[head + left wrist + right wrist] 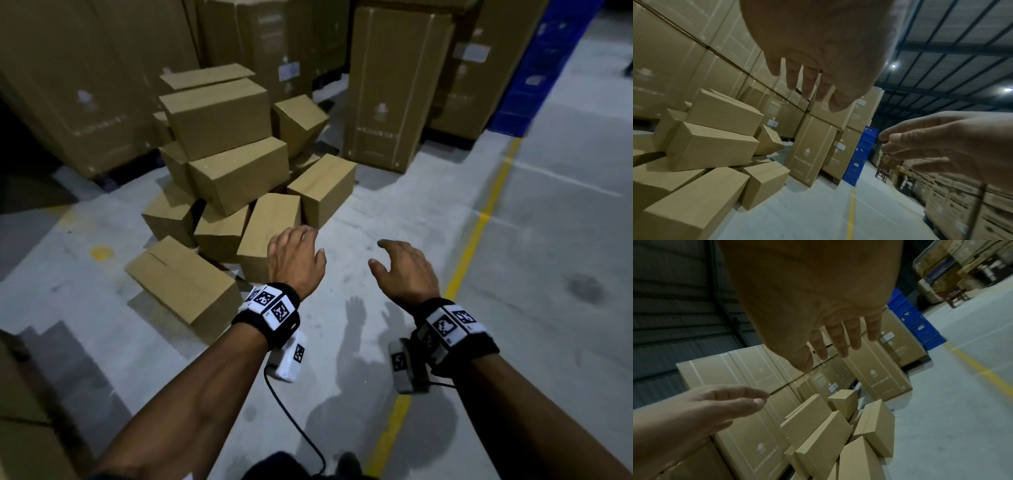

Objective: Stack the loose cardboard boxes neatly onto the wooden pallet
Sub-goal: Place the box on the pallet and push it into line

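- Cardboard boxes (239,178) lie in a loose, tumbled heap on the grey floor (513,240), at about 11 o'clock from the hands in the head view; some lean on each other, others rest flat on the concrete
- The nearest box (185,284) lies flat and apart from the heap at 9 o'clock of the left wrist, its taped seam facing up
- An upright box (270,233) stands just beyond the left hand (296,262), whose fingertips overlap its edge in the head view; whether they touch it cannot be told
- The left hand is spread, fingers relaxed and slightly bent, holding nothing; the left wrist view shows its palm (818,40) empty above the heap
- The right hand (404,270) hovers over bare floor at 3 o'clock of the left, fingers loosely extended and thumb out, also empty; the right wrist view shows the same open palm (807,296)
- Both wrists carry black bands with white marker tiles (270,305)
- Tall cartons (387,89) stand in rows behind the heap at 12 o'clock
- Blue crates (534,68) are stacked at 2 o'clock, beyond a yellow floor line (479,222) that runs along the aisle
- No wooden pallet can be made out in any view
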Demonstrator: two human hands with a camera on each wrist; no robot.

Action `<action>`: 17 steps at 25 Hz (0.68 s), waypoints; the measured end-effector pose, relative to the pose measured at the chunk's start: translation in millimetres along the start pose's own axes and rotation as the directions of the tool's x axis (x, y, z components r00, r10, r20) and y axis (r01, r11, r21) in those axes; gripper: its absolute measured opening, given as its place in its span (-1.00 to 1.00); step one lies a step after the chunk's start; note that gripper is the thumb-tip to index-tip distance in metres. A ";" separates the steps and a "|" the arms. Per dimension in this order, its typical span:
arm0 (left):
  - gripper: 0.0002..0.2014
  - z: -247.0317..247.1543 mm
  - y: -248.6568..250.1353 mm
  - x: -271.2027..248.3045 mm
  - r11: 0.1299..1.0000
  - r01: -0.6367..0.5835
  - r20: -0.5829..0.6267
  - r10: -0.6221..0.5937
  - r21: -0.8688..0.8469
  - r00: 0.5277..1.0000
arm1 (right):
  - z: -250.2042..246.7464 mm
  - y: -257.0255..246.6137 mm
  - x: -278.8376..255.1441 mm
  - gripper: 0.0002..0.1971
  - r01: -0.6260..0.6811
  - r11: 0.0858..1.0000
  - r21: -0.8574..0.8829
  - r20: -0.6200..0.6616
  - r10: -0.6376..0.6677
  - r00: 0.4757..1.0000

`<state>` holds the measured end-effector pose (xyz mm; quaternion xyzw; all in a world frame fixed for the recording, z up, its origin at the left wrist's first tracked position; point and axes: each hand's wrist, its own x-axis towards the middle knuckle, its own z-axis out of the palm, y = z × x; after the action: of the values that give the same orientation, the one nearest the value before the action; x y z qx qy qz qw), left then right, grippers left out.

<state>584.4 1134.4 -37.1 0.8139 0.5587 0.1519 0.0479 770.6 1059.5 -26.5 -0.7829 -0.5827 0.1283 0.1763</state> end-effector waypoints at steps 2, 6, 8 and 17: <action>-0.55 1.6 8.9 43.5 0.999 0.039 -0.011 -0.039 0.002 0.999 | -16.7 5.0 50.3 -0.48 0.040 0.999 -0.012 0.015 -0.040 0.999; -0.54 20.6 22.2 134.1 0.997 0.080 -0.049 -0.080 -0.007 0.996 | -28.6 22.8 148.6 -0.48 0.089 0.996 -0.026 0.035 -0.088 0.996; -0.57 37.6 25.1 184.5 0.996 0.088 -0.074 -0.088 -0.009 0.993 | -27.3 33.2 205.7 -0.48 0.107 0.993 -0.038 0.039 -0.106 0.994; -0.54 89.4 10.5 459.7 0.984 0.171 -0.044 -0.173 -0.038 0.984 | -32.5 44.9 486.9 -0.48 0.155 0.987 -0.050 0.065 -0.152 0.986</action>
<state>772.2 1563.5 -30.3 0.7579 0.6253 0.1758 0.0613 963.0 1510.1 -13.9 -0.7359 -0.6497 0.1221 0.1464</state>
